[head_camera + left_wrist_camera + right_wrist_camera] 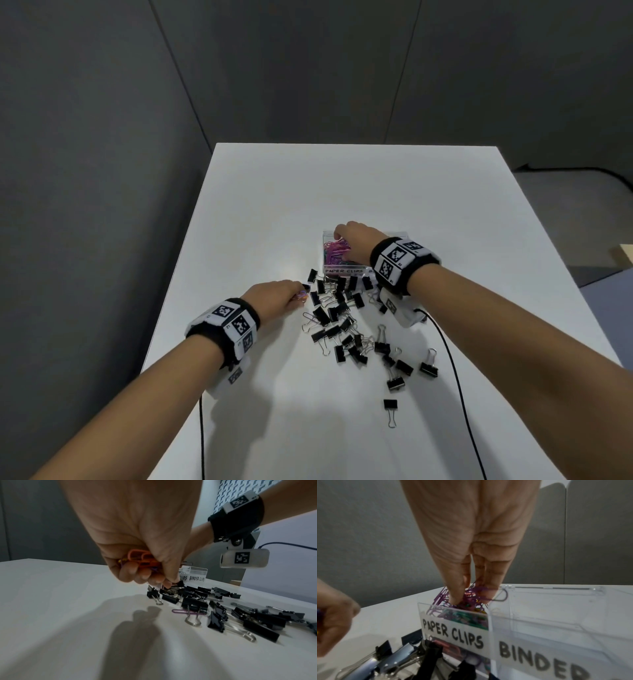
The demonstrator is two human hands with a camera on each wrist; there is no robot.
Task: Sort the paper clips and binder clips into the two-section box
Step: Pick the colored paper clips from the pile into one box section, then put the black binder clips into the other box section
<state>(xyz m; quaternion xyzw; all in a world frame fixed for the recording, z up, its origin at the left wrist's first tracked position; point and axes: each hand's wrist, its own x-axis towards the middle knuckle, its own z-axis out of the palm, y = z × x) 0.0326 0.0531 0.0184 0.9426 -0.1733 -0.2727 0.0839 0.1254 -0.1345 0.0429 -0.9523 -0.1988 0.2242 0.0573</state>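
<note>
A lone black metal binder clip with silver wire handles (390,405) lies nearest the viewer on the white tabletop (274,205), its handles pointing toward the near edge, as a person sorts office clips into a clear plastic two-section box (556,615) labelled "PAPER CLIPS" and "BINDER". The left hand (274,296) hovers at the left fringe of the scattered pile of black binder clips (342,315), its fingers curled round a small bunch of orange and purple paper clips (144,561) while thumb and fingertip reach down at the pile's edge; whether they have anything pinched there cannot be told. The right hand (354,240) reaches into the left-hand section of the box, its fingers together and pointing down among the heap of purple, pink and green paper clips (467,601); whether it is pressing them down or letting go cannot be made out. The binder-clip section (the right-hand one) appears nearly empty, one silver wire loop showing at its divider. A single purple paper clip (181,611) lies flat beside a binder clip's handles, its long axis running left to right, below and to the right of the left hand in that wrist's view. The left hand is clearly the nearer of the two, so that pick would likely fall to it, though its handful leaves few fingers free.
</note>
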